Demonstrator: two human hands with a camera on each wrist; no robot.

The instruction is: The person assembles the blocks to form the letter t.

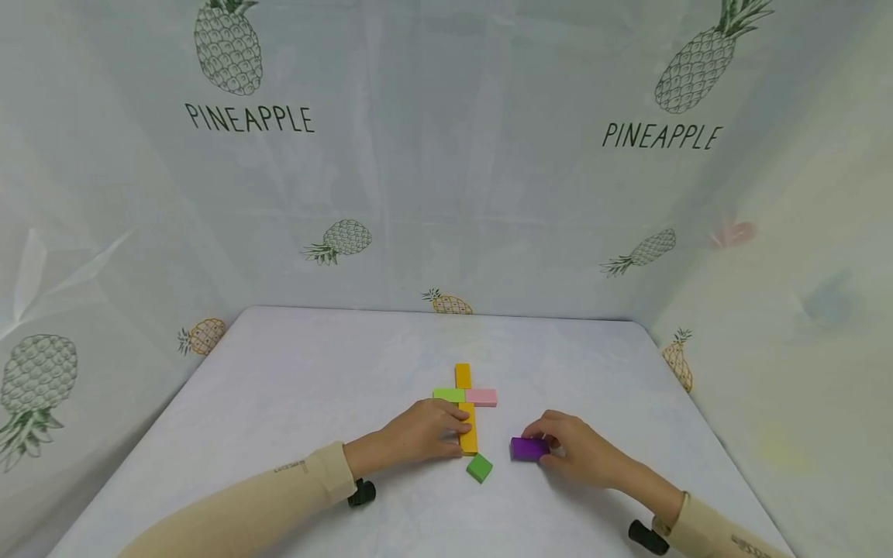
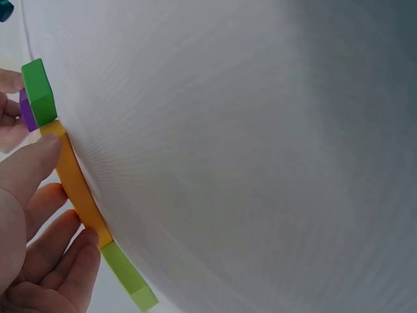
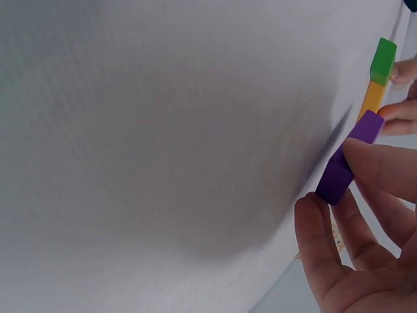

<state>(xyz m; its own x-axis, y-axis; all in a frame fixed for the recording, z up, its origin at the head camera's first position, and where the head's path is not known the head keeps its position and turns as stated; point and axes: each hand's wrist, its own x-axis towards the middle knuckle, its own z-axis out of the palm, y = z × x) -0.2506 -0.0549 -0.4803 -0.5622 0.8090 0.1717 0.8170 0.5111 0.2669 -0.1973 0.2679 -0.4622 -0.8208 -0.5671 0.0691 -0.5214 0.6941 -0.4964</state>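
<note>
On the white table, my left hand [image 1: 424,431] has its thumb and fingertips against a long orange block [image 1: 470,435]. In the left wrist view, the thumb is by one end of that orange block [image 2: 79,189], with the other fingers along it. A darker green block [image 1: 479,469] sits turned at an angle by the near end. At the far end lie a lime green block [image 1: 449,395] and a pink block [image 1: 481,397], side by side. Beyond them is another orange block [image 1: 463,376]. To the right, my right hand [image 1: 584,452] pinches a purple block [image 1: 528,449] between thumb and fingers.
The table [image 1: 335,356] reaches back to a hanging curtain [image 1: 446,170] printed with pineapples. A black device [image 1: 361,493] is strapped at the left wrist, and another black device [image 1: 648,537] at the right.
</note>
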